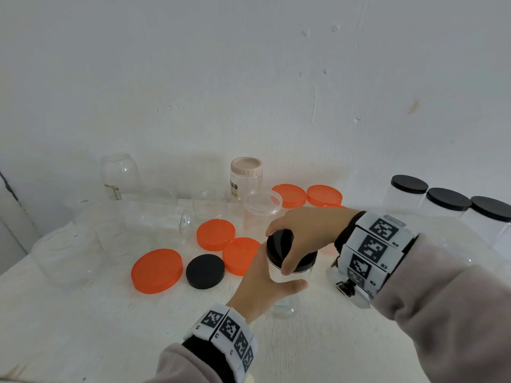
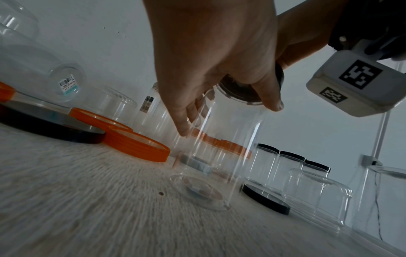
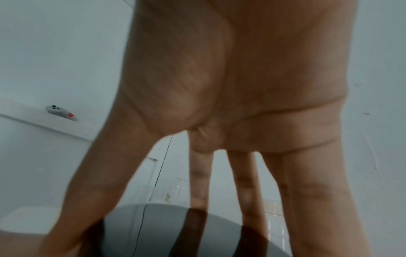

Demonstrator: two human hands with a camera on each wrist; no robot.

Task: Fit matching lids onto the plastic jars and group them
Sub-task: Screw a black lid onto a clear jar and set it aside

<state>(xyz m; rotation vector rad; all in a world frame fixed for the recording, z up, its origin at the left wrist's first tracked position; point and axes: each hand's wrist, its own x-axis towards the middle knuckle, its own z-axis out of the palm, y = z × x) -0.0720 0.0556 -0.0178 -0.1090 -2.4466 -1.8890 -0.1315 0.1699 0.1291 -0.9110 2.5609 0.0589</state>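
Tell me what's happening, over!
Left hand holds tall clear plastic jar. Right hand grips round black lid on top. Nothing blocking.

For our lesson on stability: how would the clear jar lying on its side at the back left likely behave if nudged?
The clear jar lies on its side with a round body, so a sideways push would probably set it rolling across the table. It looks empty and thin-walled, so likely light and easily shifted. Its smooth plastic may feel slippery.
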